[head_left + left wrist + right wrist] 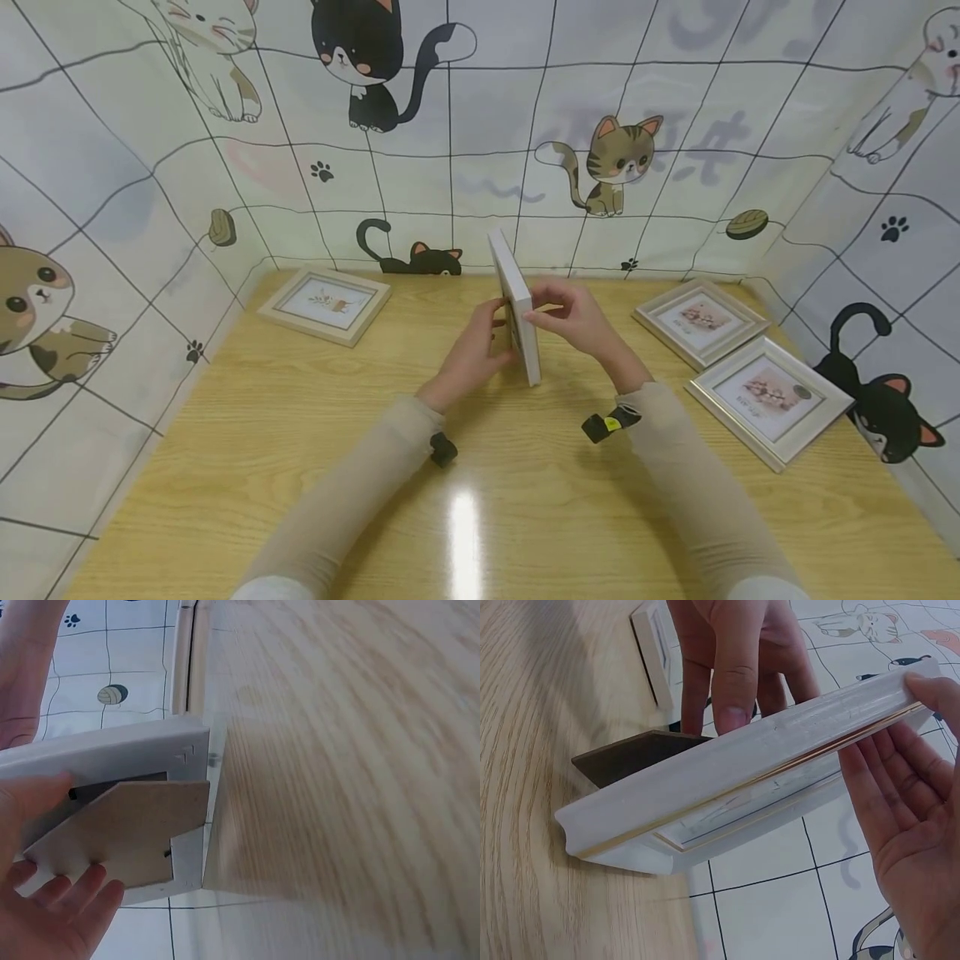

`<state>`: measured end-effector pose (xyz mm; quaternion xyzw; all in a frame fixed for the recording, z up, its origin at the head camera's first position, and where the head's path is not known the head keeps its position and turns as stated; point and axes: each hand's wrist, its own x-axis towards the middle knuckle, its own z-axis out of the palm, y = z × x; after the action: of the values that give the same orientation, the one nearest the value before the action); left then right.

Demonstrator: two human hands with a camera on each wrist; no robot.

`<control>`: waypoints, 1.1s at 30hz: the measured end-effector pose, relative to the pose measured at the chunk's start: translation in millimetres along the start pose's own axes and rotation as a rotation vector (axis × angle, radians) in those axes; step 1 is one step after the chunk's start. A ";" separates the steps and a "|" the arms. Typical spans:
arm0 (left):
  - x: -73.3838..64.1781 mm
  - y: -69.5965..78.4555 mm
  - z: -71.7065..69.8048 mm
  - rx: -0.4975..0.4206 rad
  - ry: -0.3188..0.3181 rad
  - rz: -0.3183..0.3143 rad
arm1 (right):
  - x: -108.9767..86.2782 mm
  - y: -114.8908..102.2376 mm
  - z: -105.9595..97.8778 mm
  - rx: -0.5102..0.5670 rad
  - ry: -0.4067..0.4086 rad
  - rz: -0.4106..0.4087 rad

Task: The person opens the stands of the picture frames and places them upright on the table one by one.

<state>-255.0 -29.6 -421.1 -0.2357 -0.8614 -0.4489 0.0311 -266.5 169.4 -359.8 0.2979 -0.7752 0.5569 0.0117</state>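
Note:
A white picture frame (513, 279) stands upright on the wooden table, turned nearly edge-on in the head view. My left hand (474, 354) is at its back, the thumb against the frame and the other fingers at the brown easel stand (131, 825). That stand is swung out from the backing, as the left wrist view shows. On the far side my right hand (579, 318) grips the edge of the frame, thumb on the rim and fingers across the front. The right wrist view shows the glazed front (742, 810) at a steep slant, its picture hard to make out.
To the left lies a cream picture frame (281, 315) with a plant print. Two more lie at the right, a beige frame (675, 350) and a silvery-white frame (738, 425), close together. A cat-patterned sheet (495, 183) lines the back and sides of the table (300, 433).

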 end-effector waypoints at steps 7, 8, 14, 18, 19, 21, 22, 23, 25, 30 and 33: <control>-1.7 2.0 6.9 0.047 0.031 -0.030 | -3.6 7.4 -0.3 0.016 -0.018 -0.002; -1.6 2.3 8.1 0.050 0.038 -0.032 | -4.0 7.9 -0.3 0.018 -0.021 -0.004; 0.3 6.8 14.9 0.050 0.062 -0.040 | -6.7 7.4 -1.8 0.006 -0.030 0.000; 2.1 10.1 17.2 0.068 0.060 -0.041 | -8.4 6.9 -3.4 0.012 -0.029 0.011; 2.5 10.5 17.4 0.072 0.059 -0.039 | -8.9 7.2 -3.8 0.014 -0.027 0.016; 3.1 10.7 17.4 0.076 0.048 -0.039 | -9.6 7.9 -4.3 0.016 -0.022 0.025; 3.4 10.4 17.2 0.076 0.046 -0.039 | -9.9 8.3 -4.5 0.016 -0.021 0.028; 3.6 10.0 16.8 0.079 0.045 -0.040 | -9.8 9.1 -4.5 0.016 -0.021 0.029; 4.2 9.5 15.2 0.076 0.047 -0.039 | -9.9 9.9 -4.5 0.024 -0.020 0.031; 5.3 9.5 8.8 0.073 0.050 -0.025 | -9.2 9.7 -5.8 0.039 -0.019 0.029; 5.0 9.8 5.3 0.103 0.033 -0.023 | -9.3 9.9 -7.5 0.042 -0.027 0.035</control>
<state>-254.4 -18.8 -415.5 -0.2164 -0.8854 -0.4081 0.0521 -266.0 182.1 -368.7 0.2922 -0.7685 0.5690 -0.0146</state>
